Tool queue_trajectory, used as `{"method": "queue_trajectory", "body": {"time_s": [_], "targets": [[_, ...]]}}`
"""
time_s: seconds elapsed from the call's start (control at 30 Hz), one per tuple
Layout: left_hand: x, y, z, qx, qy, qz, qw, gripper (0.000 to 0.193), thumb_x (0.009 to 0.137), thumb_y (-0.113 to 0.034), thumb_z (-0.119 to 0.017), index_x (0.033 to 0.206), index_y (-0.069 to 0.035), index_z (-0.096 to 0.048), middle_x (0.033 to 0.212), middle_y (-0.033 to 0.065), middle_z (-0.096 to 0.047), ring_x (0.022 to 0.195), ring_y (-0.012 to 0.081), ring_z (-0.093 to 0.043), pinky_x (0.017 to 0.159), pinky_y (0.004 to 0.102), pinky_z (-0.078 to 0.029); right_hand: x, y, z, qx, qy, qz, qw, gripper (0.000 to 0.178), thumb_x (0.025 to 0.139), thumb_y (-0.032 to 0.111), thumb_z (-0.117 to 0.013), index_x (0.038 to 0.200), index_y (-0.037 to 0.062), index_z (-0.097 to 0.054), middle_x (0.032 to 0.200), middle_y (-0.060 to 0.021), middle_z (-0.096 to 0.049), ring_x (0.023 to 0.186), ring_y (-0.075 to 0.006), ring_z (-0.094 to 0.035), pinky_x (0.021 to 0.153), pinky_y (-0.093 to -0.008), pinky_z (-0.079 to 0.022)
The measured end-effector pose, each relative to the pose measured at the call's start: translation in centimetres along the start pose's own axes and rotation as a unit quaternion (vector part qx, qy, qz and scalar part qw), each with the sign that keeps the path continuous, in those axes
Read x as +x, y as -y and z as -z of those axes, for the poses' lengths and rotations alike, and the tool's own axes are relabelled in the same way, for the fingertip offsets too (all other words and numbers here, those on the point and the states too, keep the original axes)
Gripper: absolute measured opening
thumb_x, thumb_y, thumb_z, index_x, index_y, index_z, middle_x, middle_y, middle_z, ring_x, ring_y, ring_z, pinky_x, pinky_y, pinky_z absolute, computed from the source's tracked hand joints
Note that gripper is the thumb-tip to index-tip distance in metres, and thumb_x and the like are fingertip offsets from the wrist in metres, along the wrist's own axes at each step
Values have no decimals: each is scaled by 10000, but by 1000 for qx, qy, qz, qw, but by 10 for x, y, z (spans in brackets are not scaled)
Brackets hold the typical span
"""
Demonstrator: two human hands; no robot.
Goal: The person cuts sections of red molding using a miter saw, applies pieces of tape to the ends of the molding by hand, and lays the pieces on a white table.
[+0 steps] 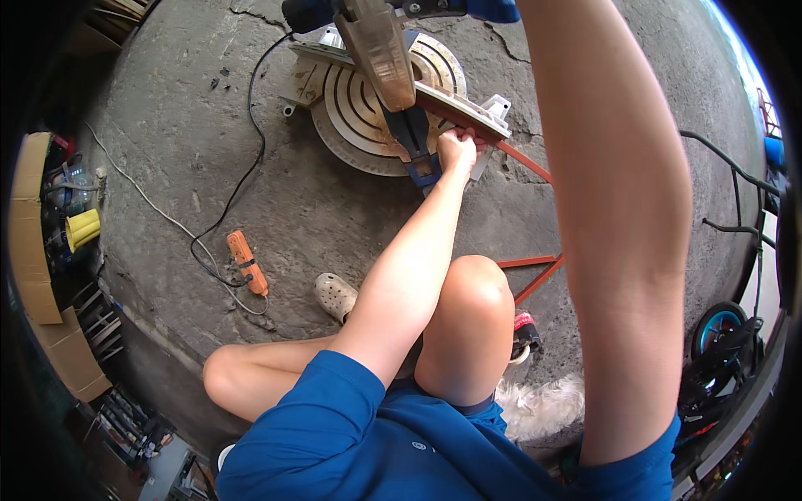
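A mitre saw (pixel 363 125) with a round grey base stands on the floor ahead of me. Its head and cloudy blade guard (pixel 380 54) are over the turntable. My left hand (pixel 458 150) is closed at the right side of the base, gripping a thin red-brown bar (pixel 522 160) that runs along the fence and out to the right. Part of the bar is hidden by my hand and right arm. My right arm (pixel 622 184) reaches up past the top edge, near the saw's blue parts (pixel 494 8); my right hand is outside the picture.
An orange power strip (pixel 246 260) with a black cord (pixel 255 159) lies to the left. More red bars (pixel 535 271) are right of my knee, near a white furry animal (pixel 543 407). Cardboard (pixel 33 242) and a yellow cup (pixel 83 230) stand far left, a blue-rimmed wheel (pixel 718 327) right.
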State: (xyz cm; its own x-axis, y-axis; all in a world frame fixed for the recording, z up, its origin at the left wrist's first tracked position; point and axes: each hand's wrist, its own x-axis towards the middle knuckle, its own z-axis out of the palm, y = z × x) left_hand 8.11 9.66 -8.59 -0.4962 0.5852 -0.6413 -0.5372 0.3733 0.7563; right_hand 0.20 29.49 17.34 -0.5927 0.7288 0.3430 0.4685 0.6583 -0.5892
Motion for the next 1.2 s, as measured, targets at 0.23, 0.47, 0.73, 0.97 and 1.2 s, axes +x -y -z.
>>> {"method": "queue_trajectory", "body": {"time_s": [0.23,0.47,0.73,0.97,1.2], "targets": [[13,29,-5,-36,-34,-52,997,212,1002,-90,-552,845,40,-610,706,120,-701,587,179,-700,514,284,-549,-28,23,7,74,-56,11,996,326,1001,200,-419,1085,-56,-603,1008,-309,-654,977,-435,-635,860,-473,-505],[-6,9,-21,-6,-35,-24,999,256,1017,-132,-535,882,60,-638,659,117,-685,550,178,-687,494,279,-544,-74,20,6,168,-170,-30,971,320,1006,199,-412,1051,-57,-599,1019,-312,-642,969,-477,-610,878,-499,-481],[-17,5,-37,-78,-14,7,997,251,1013,-135,-542,885,57,-641,655,115,-683,541,176,-680,485,279,-535,-125,21,12,208,-160,-20,965,269,1018,203,-445,1068,-13,-598,996,-292,-650,928,-480,-624,793,-498,-504],[-20,9,-31,-96,-37,-7,995,246,1010,-138,-549,888,54,-643,652,113,-680,532,175,-674,477,279,-527,-152,27,8,337,-170,-78,923,252,1027,234,-493,1103,27,-613,896,-283,-665,901,-461,-657,759,-451,-517],[-19,6,-29,-106,-50,-11,993,242,1006,-140,-556,890,52,-646,649,111,-678,524,174,-668,469,280,-520,-164,25,7,355,-167,-87,916,233,1028,228,-512,1104,36,-619,875,-265,-666,859,-431,-672,740,-423,-519]]}}
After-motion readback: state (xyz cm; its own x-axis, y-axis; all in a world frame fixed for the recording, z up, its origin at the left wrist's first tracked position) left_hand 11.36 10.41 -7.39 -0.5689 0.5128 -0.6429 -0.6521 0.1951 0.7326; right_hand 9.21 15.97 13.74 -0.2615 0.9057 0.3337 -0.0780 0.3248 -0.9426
